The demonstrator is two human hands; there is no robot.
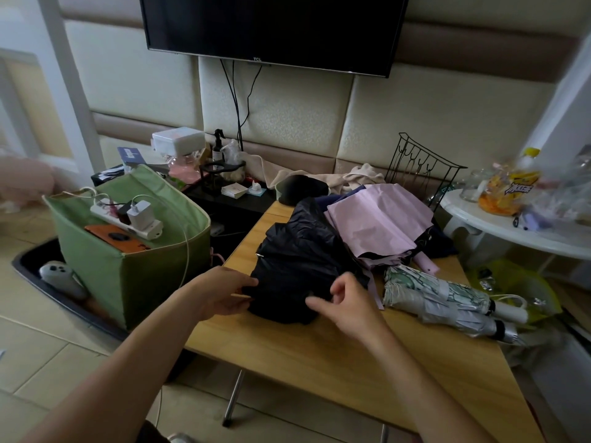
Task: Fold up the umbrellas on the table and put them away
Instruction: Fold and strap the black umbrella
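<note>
2 hands: left hand (224, 294) gripping black umbrella (300, 263), right hand (347, 303) loosely curled, empty.

Dim, soft daylight; edges warped, right side perhaps motion-blurred.

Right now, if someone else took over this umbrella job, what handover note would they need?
Left hand: fingers on the left edge of the black umbrella; whether they pinch the fabric is unclear.
Right hand: loosely curled just over the same umbrella's near edge, holding nothing.
Black umbrella lies bunched on the wooden table; pink umbrella loose behind it; patterned umbrella collapsed at the right, not strapped as far as shows.
Done: nothing put away.
Left: fold all three and store them.
</note>
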